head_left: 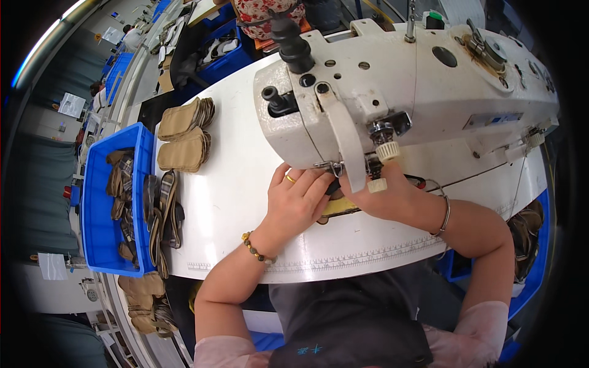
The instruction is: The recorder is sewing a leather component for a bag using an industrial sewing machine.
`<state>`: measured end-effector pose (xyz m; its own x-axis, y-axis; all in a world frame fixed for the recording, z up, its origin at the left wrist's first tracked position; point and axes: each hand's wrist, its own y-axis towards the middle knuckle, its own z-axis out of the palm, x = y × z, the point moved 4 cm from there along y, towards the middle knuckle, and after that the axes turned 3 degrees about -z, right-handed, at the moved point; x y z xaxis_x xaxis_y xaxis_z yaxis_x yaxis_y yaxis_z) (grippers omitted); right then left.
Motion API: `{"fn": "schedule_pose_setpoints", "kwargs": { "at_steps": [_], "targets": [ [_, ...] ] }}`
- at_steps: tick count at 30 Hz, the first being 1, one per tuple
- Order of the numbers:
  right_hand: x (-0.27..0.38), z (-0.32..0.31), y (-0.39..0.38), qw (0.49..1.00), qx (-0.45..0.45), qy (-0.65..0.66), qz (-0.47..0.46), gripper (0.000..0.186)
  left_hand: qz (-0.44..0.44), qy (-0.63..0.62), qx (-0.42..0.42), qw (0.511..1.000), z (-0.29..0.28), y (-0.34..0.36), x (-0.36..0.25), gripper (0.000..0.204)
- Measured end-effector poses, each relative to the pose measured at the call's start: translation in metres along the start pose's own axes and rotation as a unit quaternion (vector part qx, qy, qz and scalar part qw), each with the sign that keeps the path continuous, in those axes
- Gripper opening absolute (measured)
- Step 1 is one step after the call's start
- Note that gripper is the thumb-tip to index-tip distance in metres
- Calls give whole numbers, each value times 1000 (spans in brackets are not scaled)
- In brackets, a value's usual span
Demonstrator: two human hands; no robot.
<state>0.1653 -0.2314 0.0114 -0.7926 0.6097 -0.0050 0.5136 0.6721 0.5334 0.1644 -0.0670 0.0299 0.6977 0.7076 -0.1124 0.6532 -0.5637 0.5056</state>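
Observation:
A white sewing machine spans the upper right, its needle area mostly hidden by its head and my hands. My left hand is beneath the head, fingers bent and close together, with a small dark piece, likely fabric, at their tips. Close by on its right is my right hand, its fingers largely hidden by the white lever and the tension knobs. A yellow strip shows on the machine bed just below both hands.
Two stacks of tan fabric pieces lie on the white table. A blue bin holds plaid and brown pieces; fabric strips hang over its side. A ruler scale follows the table's front edge. Another blue bin stands at right.

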Motion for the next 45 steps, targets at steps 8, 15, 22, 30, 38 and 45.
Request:
{"fn": "schedule_pose_setpoints", "kwargs": {
  "at_steps": [8, 15, 22, 30, 38, 45],
  "targets": [
    [6, 5, 0, 991, 24, -103, -78, 13, -33, 13, -48, 998, 4, 6, 3, 29],
    [7, 8, -3, 992, 56, -95, -56, 10, -42, 3, -53, 998, 4, 8, 9, 26],
    [-9, -3, 2, 992, -60, 89, 60, 9, 17, 29, -110, 993, -21, 8, -3, 37],
    [-8, -3, 2, 977, -120, 153, 92, 12, 33, -31, -102, 994, -13, 5, -5, 36],
    [-3, 2, 1, 997, -36, 58, -27, 12, -12, -57, -81, 995, 1, 0, 4, 30],
    [7, -2, -3, 995, -2, -48, -88, 17, -80, -101, -69, 989, 6, 2, 11, 30]
  ]
}}
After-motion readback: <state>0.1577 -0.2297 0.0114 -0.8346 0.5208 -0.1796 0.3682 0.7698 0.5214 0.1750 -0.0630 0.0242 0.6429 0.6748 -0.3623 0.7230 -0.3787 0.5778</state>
